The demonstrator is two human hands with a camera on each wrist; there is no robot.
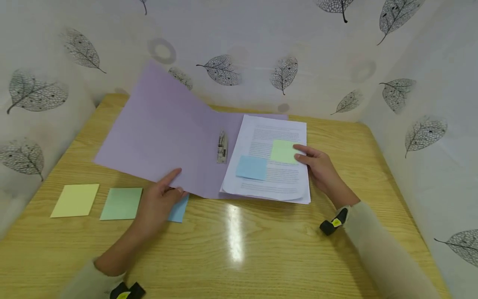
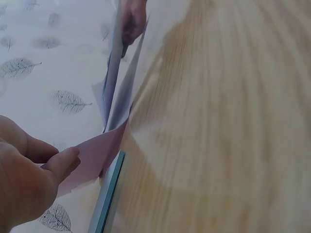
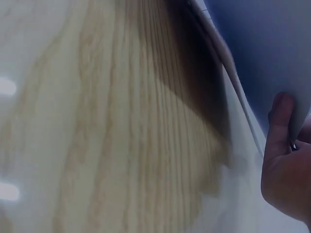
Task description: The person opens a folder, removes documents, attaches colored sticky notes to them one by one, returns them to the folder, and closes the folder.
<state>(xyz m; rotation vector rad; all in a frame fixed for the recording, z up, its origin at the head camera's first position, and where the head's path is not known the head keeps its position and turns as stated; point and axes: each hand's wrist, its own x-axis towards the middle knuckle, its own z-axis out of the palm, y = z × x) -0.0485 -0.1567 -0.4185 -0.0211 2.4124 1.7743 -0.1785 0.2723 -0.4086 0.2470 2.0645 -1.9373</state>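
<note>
A purple folder (image 1: 160,124) lies spread on the table, its left cover raised at a slant. My left hand (image 1: 157,205) pinches the bottom edge of that cover; the left wrist view shows the thumb and fingers on the purple sheet (image 2: 90,162). A metal clip (image 1: 222,147) sits near the fold. Over the right cover is a stack of printed papers (image 1: 272,182), bearing a light green sticky note (image 1: 284,151) and a blue sticky note (image 1: 251,167). My right hand (image 1: 323,170) grips the stack's right edge, fingertips touching the green note.
On the wooden table (image 1: 269,249), a yellow note pad (image 1: 74,200) and a green note pad (image 1: 121,203) lie at the left. A blue note pad (image 1: 179,209) is partly hidden by my left hand and the folder. A leaf-patterned wall covering (image 1: 254,37) stands behind.
</note>
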